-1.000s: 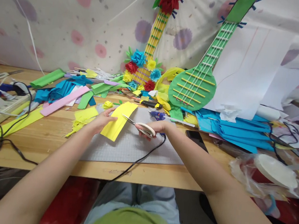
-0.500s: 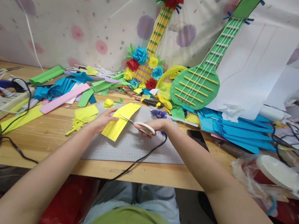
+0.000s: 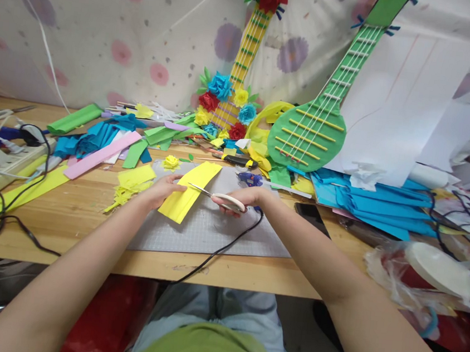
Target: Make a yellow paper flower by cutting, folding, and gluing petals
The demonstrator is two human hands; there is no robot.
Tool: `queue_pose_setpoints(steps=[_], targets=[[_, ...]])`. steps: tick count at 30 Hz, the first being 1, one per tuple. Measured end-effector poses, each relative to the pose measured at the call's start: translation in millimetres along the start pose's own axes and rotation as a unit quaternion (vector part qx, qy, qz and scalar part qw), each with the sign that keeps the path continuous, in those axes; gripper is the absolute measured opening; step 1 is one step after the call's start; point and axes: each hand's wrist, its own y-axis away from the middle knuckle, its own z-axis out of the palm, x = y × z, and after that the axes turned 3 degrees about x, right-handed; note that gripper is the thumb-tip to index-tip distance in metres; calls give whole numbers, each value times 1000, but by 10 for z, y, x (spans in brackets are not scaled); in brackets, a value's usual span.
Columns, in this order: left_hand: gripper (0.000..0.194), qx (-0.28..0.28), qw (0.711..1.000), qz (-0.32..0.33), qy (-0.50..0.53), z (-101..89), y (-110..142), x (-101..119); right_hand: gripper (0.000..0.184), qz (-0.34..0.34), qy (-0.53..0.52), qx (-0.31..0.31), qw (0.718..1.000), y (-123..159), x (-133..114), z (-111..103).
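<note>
My left hand [image 3: 166,189] pinches the left edge of a yellow crepe paper strip [image 3: 179,206], held tilted above a grey cutting mat [image 3: 211,242]. White-handled scissors [image 3: 232,202] are in my right hand [image 3: 236,198], its fingers in the handle loops. Their blades reach left across the middle of the strip; I cannot tell how far the paper is cut. Left of the mat lie cut yellow paper pieces [image 3: 134,179]. A small yellow paper flower [image 3: 171,162] rests near the mat's back left corner.
Behind stand a green paper lute [image 3: 306,138] and a flower-covered yellow one [image 3: 241,59]. A blue glue gun [image 3: 249,180] lies behind my right hand, its black cord [image 3: 227,245] crossing the mat. Right are a phone [image 3: 311,217] and blue paper [image 3: 370,204]; left, a power strip [image 3: 5,166].
Almost nothing differs. The view has shifted very slightly; both hands, the paper strip and the scissors keep nearly the same position.
</note>
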Motion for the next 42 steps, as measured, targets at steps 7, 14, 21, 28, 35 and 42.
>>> queue_pose_setpoints(steps=[7,14,21,28,35,42], targets=[[64,5,1000,-14,-6,15,-3,-11,67,7,1,4,1000,20,-25,32],[60,3,1000,-25,-3,7,-24,-28,66,0,-5,9,1000,-8,0,9],[54,1,999,-44,-3,-11,-36,-43,59,-22,-21,27,999,-55,47,4],[46,-10,999,-49,0,-23,-68,-59,55,-29,-19,48,998,-110,98,-1],[38,-6,998,-56,-3,-16,-35,-37,53,-36,-41,68,996,-173,161,-21],[33,-2,998,-58,-11,-38,-33,-33,54,-17,-20,69,997,-141,123,-13]])
